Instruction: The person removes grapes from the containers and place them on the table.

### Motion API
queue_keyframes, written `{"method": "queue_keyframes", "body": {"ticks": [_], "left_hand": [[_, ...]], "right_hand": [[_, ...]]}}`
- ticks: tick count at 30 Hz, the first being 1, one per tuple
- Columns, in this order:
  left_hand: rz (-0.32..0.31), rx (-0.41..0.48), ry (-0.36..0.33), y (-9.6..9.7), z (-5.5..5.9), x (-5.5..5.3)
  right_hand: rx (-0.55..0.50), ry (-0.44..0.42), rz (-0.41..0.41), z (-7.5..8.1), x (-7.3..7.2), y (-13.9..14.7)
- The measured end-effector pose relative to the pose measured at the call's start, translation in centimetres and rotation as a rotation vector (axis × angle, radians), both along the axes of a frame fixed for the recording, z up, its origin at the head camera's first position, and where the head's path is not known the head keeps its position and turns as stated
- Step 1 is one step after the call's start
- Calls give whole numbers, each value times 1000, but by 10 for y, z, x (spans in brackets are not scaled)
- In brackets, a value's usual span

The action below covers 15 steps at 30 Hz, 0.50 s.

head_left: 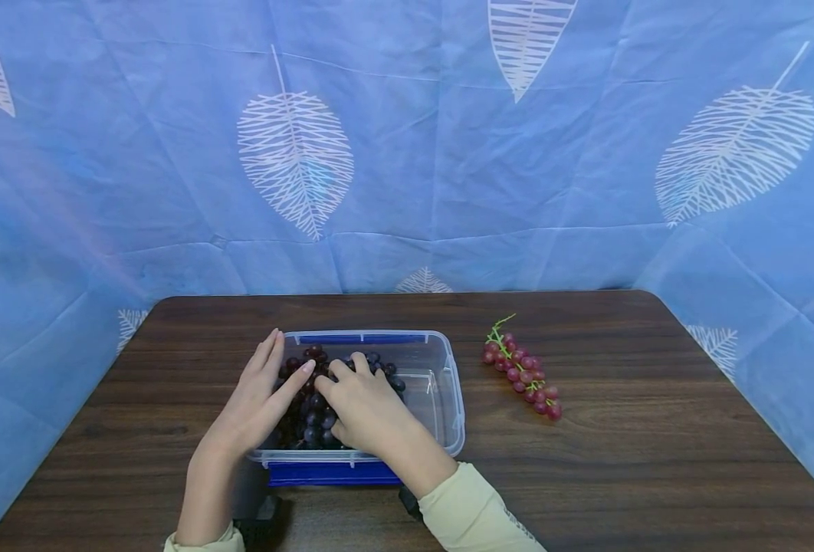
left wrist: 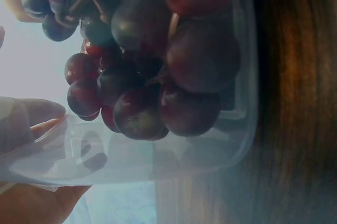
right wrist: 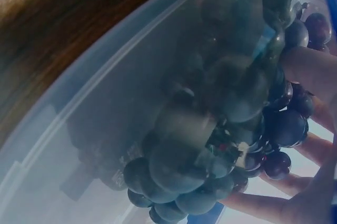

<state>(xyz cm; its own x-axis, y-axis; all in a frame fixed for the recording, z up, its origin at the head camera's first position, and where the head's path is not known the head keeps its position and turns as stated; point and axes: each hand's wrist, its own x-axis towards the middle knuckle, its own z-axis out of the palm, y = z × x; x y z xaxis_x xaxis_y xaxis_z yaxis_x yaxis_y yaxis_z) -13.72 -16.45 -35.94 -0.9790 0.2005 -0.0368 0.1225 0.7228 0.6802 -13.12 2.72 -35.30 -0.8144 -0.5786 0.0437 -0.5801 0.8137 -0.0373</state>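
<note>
A clear plastic container (head_left: 424,391) holds dark purple grapes (head_left: 313,418) in bunches, heaped in its left and middle part. My left hand (head_left: 251,406) is at the container's left wall, its thumb over the grapes; in the left wrist view its fingers (left wrist: 31,121) show on both sides of the wall, holding it. My right hand (head_left: 365,406) reaches down into the container with bent fingers around the dark grapes. The right wrist view shows those fingers (right wrist: 279,203) spread against the grape bunch (right wrist: 179,174), seen through the cloudy wall.
A bunch of red grapes (head_left: 520,372) with a green stem lies right of the container. A blue strip (head_left: 334,474) shows along the container's front side. Behind the dark wooden table (head_left: 621,429) hangs a blue cloth (head_left: 434,169) with white leaf prints.
</note>
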Motion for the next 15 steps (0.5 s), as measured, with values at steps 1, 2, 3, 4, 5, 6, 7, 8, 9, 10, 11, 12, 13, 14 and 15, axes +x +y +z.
{"method": "queue_keyframes", "body": {"ticks": [1, 2, 3, 4, 5, 6, 7, 8, 9, 10, 11, 12, 13, 14, 15], "left_hand": [[-1, 0, 1, 0, 0, 0], [-2, 0, 0, 0, 0, 0], [-2, -1, -1, 0, 0, 0], [-4, -1, -1, 0, 0, 0], [-5, -1, 0, 0, 0, 0], [-6, -2, -1, 0, 0, 0], [-7, -1, -1, -1, 0, 0], [-8, -1, -2, -1, 0, 0], [-8, -1, -2, -1, -1, 0], [-9, 0, -1, 0, -1, 0], [-9, 0, -2, 0, -1, 0], [-8, 1, -2, 0, -1, 0], [-8, 1, -2, 0, -1, 0], [-7, 1, -2, 0, 0, 1], [-6, 1, -1, 0, 0, 1]], "right_hand": [[5, 10, 1, 0, 0, 0], [9, 17, 1, 0, 0, 0], [16, 27, 2, 0, 0, 0], [20, 35, 4, 0, 0, 0], [25, 42, 5, 0, 0, 0], [29, 50, 9, 1, 0, 0], [34, 58, 13, 1, 0, 0], [36, 64, 16, 1, 0, 0], [39, 72, 19, 1, 0, 0], [39, 77, 21, 1, 0, 0], [39, 81, 23, 1, 0, 0], [39, 84, 24, 1, 0, 0], [37, 83, 24, 1, 0, 1], [33, 80, 23, 1, 0, 1], [29, 79, 23, 1, 0, 1]]}}
